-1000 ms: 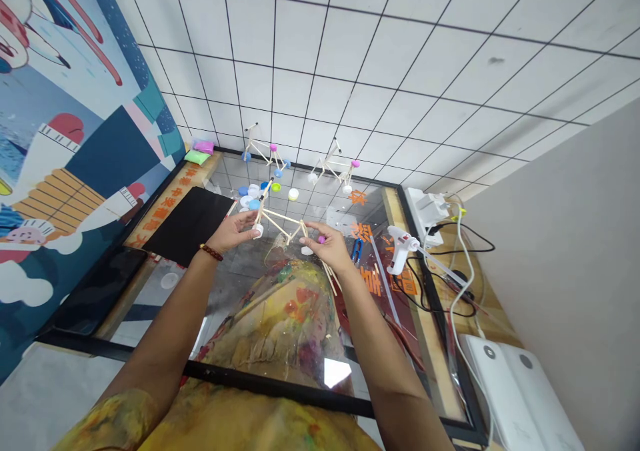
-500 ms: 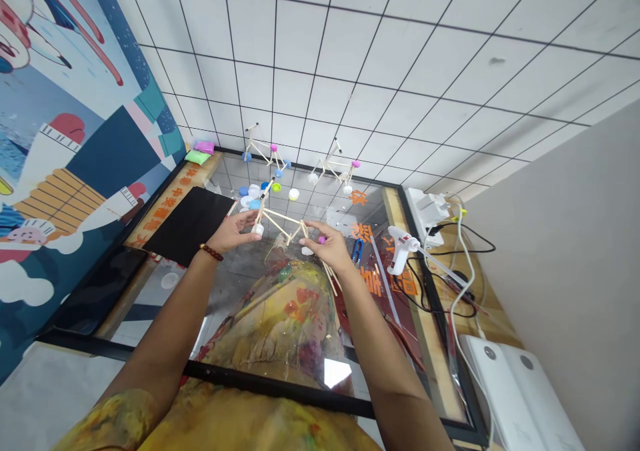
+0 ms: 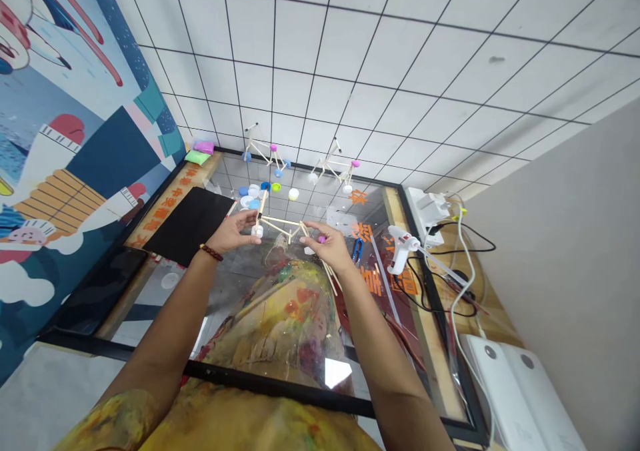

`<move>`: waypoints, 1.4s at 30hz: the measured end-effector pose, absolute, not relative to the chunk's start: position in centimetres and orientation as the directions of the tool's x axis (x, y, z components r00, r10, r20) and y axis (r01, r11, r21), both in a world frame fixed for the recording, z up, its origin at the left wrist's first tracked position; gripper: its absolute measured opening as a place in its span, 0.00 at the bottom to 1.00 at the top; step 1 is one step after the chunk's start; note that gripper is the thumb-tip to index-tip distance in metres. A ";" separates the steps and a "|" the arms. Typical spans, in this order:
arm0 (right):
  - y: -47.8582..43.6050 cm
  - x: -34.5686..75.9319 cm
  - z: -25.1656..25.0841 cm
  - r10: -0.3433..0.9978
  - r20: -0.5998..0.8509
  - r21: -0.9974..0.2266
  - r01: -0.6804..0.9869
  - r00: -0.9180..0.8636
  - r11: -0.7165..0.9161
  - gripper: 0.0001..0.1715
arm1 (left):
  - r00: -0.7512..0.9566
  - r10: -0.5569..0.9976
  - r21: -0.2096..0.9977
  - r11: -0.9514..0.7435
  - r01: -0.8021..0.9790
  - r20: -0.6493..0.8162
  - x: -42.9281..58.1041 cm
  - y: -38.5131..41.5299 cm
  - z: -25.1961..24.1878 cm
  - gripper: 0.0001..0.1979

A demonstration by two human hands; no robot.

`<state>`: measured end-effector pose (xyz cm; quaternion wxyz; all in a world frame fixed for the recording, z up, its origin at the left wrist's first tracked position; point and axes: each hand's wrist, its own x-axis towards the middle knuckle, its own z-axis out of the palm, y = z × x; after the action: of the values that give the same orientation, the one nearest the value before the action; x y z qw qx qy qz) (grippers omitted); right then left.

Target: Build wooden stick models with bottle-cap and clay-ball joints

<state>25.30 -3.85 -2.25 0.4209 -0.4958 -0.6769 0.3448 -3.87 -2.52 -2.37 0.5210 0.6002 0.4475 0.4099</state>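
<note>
Between my hands is a small model tricycle (image 3: 281, 221) built of thin wooden sticks, with white bottle caps as wheels and a pink cap at its right end. My left hand (image 3: 233, 232) pinches its front end by the white cap, thumb and fingers closing from the left. Its right end is gripped by my right hand (image 3: 327, 244), which partly covers the pink cap (image 3: 321, 239). Two similar stick models stand at the table's far edge: one with blue caps (image 3: 265, 151), one with white caps (image 3: 334, 164).
Several loose bottle caps (image 3: 254, 190) lie beyond my left hand. On the right are a white glue gun (image 3: 401, 249), cables and a power strip (image 3: 425, 214). A black sheet (image 3: 193, 224) lies left; loose sticks (image 3: 330, 276) lie by my right wrist. A tiled wall bounds the far side.
The model's front end has tipped: its upright stick leans less to the right and its crossbar sits lower and flatter. Both hands keep nearly the same place and grip.
</note>
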 end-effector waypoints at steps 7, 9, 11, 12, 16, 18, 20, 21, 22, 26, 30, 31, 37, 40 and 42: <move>-4.0 25.1 -1.8 0.968 0.207 -0.895 0.371 -0.144 0.246 0.29 | 0.277 0.961 0.992 -0.032 0.120 -0.003 -3.8 -2.8 -1.8 0.47; -4.1 25.1 -1.7 0.968 0.205 -0.897 0.368 -0.144 0.245 0.29 | 0.281 0.960 0.992 -0.035 0.122 -0.001 -3.8 -2.8 -1.8 0.47; -4.1 25.0 -1.7 0.968 0.204 -0.897 0.368 -0.143 0.244 0.29 | 0.282 0.959 0.991 -0.046 0.123 0.009 -3.8 -2.8 -1.8 0.47; -4.1 25.1 -1.7 0.969 0.205 -0.897 0.370 -0.141 0.243 0.29 | 0.285 0.958 0.991 -0.054 0.125 0.016 -3.8 -2.8 -1.8 0.47; -4.1 25.1 -1.6 0.967 0.214 -0.891 0.378 -0.139 0.252 0.29 | 0.302 0.952 0.985 -0.089 0.145 0.042 -3.8 -2.8 -1.7 0.47; -4.1 25.1 -1.6 0.967 0.214 -0.890 0.380 -0.140 0.252 0.29 | 0.301 0.952 0.983 -0.101 0.151 0.052 -3.8 -2.8 -1.8 0.46; -4.1 25.2 -1.8 0.967 0.213 -0.891 0.378 -0.141 0.251 0.27 | 0.290 0.955 0.983 -0.104 0.151 0.056 -3.8 -2.8 -1.9 0.44; -4.0 25.1 -1.9 0.967 0.213 -0.892 0.375 -0.141 0.251 0.26 | 0.283 0.957 0.983 -0.103 0.151 0.057 -3.8 -2.8 -2.0 0.43; -4.0 25.1 -1.9 0.967 0.214 -0.894 0.372 -0.139 0.251 0.25 | 0.278 0.959 0.983 -0.101 0.150 0.056 -3.8 -2.8 -2.0 0.42; -4.0 24.9 -2.1 0.969 0.210 -0.903 0.353 -0.132 0.244 0.23 | 0.271 0.961 0.983 -0.098 0.154 0.054 -3.6 -2.8 -1.9 0.38; -4.2 24.7 -2.0 0.971 0.202 -0.909 0.345 -0.126 0.234 0.22 | 0.254 0.966 0.986 -0.087 0.143 0.049 -3.5 -2.9 -1.9 0.39; -4.2 24.7 -1.9 0.971 0.201 -0.909 0.344 -0.127 0.233 0.22 | 0.250 0.967 0.987 -0.084 0.138 0.047 -3.6 -2.9 -2.0 0.40; -4.1 24.7 -2.3 0.968 0.214 -0.896 0.369 -0.133 0.249 0.26 | 0.236 0.971 0.988 -0.068 0.135 0.035 -3.8 -2.7 -2.6 0.44; -4.1 24.7 -2.2 0.967 0.215 -0.896 0.366 -0.140 0.252 0.28 | 0.237 0.970 0.989 -0.075 0.131 0.042 -3.8 -2.7 -2.6 0.43; -4.1 24.8 -2.0 0.968 0.209 -0.898 0.364 -0.140 0.246 0.29 | 0.244 0.969 0.988 -0.081 0.130 0.047 -3.7 -2.7 -2.6 0.42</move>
<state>24.82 -4.09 -2.04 0.4242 -0.5001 -0.6658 0.3559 -3.72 -2.66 -2.56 0.5042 0.6064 0.4530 0.4158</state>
